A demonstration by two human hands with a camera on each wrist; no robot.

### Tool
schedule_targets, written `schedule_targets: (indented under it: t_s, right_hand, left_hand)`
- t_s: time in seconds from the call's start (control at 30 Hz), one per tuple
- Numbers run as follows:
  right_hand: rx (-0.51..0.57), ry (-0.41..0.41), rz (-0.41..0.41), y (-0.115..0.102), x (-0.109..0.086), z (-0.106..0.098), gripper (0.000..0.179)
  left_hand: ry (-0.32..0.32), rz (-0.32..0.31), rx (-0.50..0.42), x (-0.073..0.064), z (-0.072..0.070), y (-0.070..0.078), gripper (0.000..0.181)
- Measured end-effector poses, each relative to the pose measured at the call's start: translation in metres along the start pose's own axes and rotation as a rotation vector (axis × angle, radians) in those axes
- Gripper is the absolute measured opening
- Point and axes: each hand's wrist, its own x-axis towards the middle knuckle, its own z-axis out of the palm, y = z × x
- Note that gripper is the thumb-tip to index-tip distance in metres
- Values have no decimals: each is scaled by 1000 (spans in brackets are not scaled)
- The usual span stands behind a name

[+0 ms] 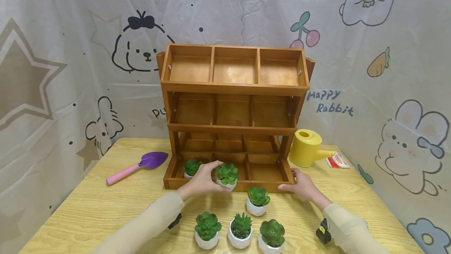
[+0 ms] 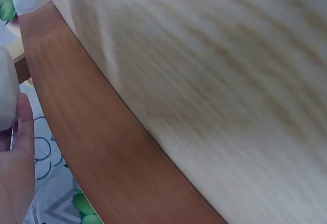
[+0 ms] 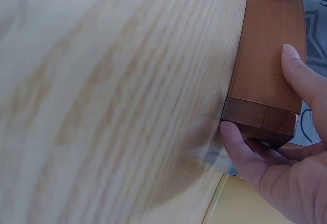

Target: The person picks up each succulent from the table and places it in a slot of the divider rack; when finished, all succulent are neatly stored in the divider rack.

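Note:
My left hand [image 1: 204, 181] pinches a small potted succulent [image 1: 227, 173] by its white pot, just in front of the bottom tier of the wooden shelf [image 1: 235, 88]. In the left wrist view, the fingers touch the pale pot [image 2: 7, 88] at the edge of the picture. A second succulent [image 1: 192, 166] sits in the bottom tier's front left compartment, partly behind my left hand. My right hand [image 1: 304, 185] grips the shelf's front right corner, its thumb on the front board [image 3: 268, 45] and its fingers around the end.
On the table, several more potted succulents stand before the shelf, the nearest to it being one succulent [image 1: 258, 199] right of centre. A purple trowel [image 1: 153, 160] with a pink handle lies left. A yellow watering can [image 1: 305, 148] and a red-and-white packet [image 1: 337, 160] are at right.

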Motion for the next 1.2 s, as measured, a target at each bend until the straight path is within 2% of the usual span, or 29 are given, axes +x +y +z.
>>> schedule_targets:
  t_s: [0.3,0.43,0.63,1.2]
  right_hand:
    - [2,-3,1,1,-1,-1,90]
    - [-5,-1,-8,3,-1,0,92]
    - [-6,9,-9,1,-2,-1,90]
    - [4,10,-12,-2,-1,0,90]
  left_hand:
    - [41,-48,-15,20,6,0,64]
    - [67,-57,15,26,9,-2,69]
    - [89,-67,33,33,14,-4,64]
    - [82,-116,55,36,26,-7,65]
